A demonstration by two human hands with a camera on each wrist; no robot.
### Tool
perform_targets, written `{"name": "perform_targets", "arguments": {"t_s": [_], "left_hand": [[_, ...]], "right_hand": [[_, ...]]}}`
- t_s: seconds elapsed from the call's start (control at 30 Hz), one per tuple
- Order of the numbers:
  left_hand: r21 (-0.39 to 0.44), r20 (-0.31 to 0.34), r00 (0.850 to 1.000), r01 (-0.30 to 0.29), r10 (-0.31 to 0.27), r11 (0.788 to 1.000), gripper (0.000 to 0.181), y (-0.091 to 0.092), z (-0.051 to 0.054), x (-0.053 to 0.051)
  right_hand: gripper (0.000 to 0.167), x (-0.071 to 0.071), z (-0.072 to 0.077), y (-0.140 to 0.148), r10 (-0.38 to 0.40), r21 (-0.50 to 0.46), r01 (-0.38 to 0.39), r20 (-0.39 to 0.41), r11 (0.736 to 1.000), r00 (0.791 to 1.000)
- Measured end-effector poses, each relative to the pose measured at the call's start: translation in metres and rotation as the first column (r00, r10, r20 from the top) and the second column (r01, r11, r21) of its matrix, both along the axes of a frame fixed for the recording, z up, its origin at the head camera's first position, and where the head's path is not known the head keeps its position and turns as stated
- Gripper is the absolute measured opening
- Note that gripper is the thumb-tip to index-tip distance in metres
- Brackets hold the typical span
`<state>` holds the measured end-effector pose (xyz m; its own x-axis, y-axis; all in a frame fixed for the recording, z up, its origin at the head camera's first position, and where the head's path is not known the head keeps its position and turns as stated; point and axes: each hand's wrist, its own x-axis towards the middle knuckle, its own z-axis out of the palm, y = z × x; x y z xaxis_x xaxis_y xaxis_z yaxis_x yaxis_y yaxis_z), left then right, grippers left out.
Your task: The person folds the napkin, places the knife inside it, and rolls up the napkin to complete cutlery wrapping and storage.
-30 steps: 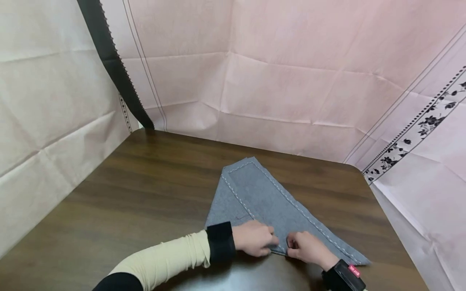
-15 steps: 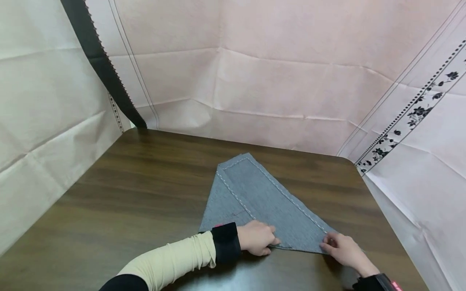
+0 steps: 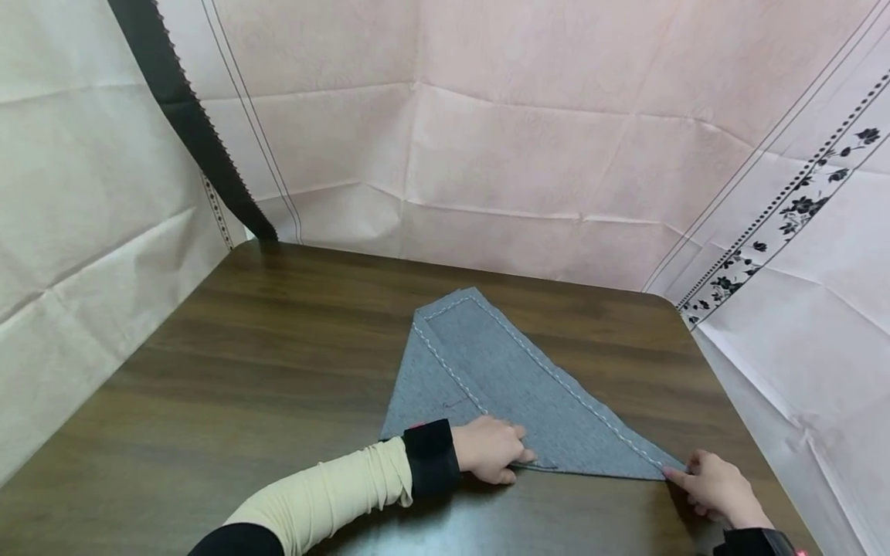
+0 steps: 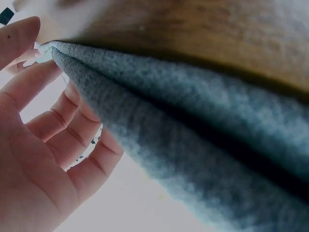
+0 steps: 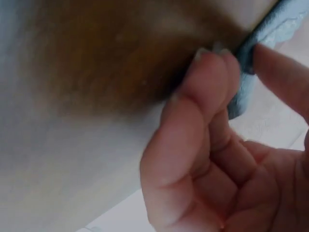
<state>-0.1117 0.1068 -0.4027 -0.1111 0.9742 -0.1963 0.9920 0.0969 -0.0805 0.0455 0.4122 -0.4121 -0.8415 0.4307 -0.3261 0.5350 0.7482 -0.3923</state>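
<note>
A folded grey-blue cloth (image 3: 514, 378) with white stitching lies on the table, narrowing to a pointed corner at the right. My left hand (image 3: 490, 449) rests on its near edge. Seen from the left wrist, the fingers of the left hand (image 4: 53, 130) are loosely extended against the cloth (image 4: 145, 116), whose edge shows two layers with a dark gap between. At the right corner my right hand (image 3: 719, 486) pinches the cloth. In the right wrist view, thumb and bent fingers of the right hand (image 5: 207, 145) meet around the cloth edge (image 5: 246, 63).
The brown wooden table (image 3: 278, 347) has rounded far corners. Pale fabric sheeting (image 3: 521, 154) hangs behind it and at both sides. A black strip (image 3: 195, 123) runs down the sheeting at the left, a floral band (image 3: 793, 216) at the right.
My right hand has slid right along the near edge of the cloth, from beside the left hand to the pointed corner. The left hand stays on the edge. The head view has shifted slightly.
</note>
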Motion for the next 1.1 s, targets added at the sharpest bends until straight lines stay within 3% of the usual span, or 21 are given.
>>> {"name": "perform_targets", "arguments": {"t_s": [0.17,0.3,0.47,0.57,0.7,0.77,0.87,1.03,1.1], "left_hand": [[-0.049,0.089,0.995,-0.035,0.039,0.998,0.045,0.003,0.004,-0.002],[-0.054,0.169,0.984,-0.05,0.059,0.997,0.04,0.01,0.007,-0.006],[0.033,0.236,0.971,-0.031,0.022,0.999,0.034,0.024,0.012,-0.011],[0.151,0.243,0.97,-0.029,-0.009,0.988,0.033,0.038,0.017,-0.011],[0.303,0.283,0.959,-0.061,-0.028,0.951,0.03,0.061,0.026,-0.005],[0.352,0.337,0.941,-0.097,-0.029,0.931,0.028,0.071,0.031,-0.001],[0.403,0.422,0.906,-0.156,-0.032,0.902,0.023,0.083,0.035,0.005],[0.496,0.451,0.889,-0.176,-0.079,0.85,0.011,0.089,0.036,0.006],[0.526,0.468,0.877,-0.176,-0.11,0.832,0.012,0.085,0.036,0.003]], "right_hand": [[0.036,0.003,0.001,-0.002,0.047,0.091,-0.038,-0.107,0.995,0.993],[0.03,0.005,0.003,-0.009,0.072,0.127,-0.045,-0.213,0.991,0.974],[0.022,0.002,0.014,-0.024,0.018,0.1,0.019,-0.349,0.995,0.937],[0.039,-0.004,0.02,-0.039,0.037,0.156,0.047,-0.496,0.987,0.868],[0.055,-0.019,0.024,-0.066,0.153,0.279,0.057,-0.673,0.959,0.724],[0.058,-0.027,0.025,-0.078,0.198,0.306,0.045,-0.716,0.951,0.669],[0.056,-0.036,0.024,-0.092,0.241,0.329,0.033,-0.753,0.944,0.612],[0.048,-0.045,0.021,-0.106,0.303,0.367,0.008,-0.779,0.93,0.549],[0.041,-0.047,0.02,-0.109,0.322,0.379,-0.005,-0.779,0.925,0.537]]}}
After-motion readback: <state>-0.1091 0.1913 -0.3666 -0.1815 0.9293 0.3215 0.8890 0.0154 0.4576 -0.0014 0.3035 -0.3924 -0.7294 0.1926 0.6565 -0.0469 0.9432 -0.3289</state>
